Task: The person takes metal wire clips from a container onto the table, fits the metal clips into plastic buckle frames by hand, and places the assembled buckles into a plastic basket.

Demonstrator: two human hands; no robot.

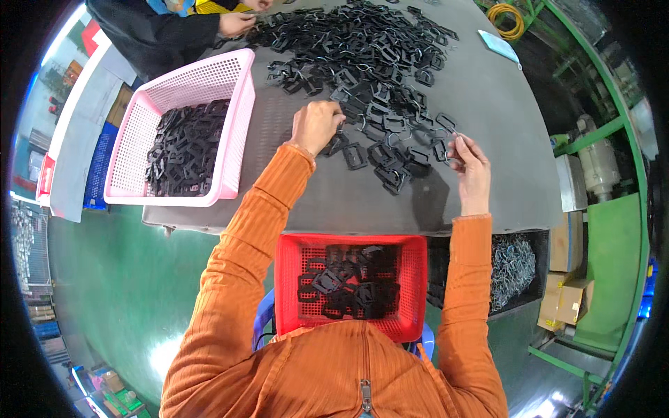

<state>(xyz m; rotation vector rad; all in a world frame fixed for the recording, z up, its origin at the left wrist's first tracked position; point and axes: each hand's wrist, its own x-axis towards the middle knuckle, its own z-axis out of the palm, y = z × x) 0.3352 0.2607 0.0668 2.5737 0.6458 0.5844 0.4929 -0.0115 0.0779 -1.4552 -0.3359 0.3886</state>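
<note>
My left hand (317, 127) is closed above the grey tabletop, fingertips down at the left edge of the loose buckles. What it pinches, if anything, is hidden. A black rectangular buckle (355, 157) lies just right of it. Further right, my right hand (472, 167) is pinched at the near right side of the spread, with a small black buckle (440, 150) at its fingertips. Another buckle with a thin metal wire piece (446, 122) is just beyond those fingers. Between my hands lie several black buckles (394, 124), some with bent wire hooks.
A large pile of buckles (355, 38) covers the far table. A pink basket (233, 139) of black pieces stands left; a red basket (421, 279) with more sits before me. Wire hooks (512, 268) fill a dark bin below right. A co-worker's hand (237, 24) reaches in far left.
</note>
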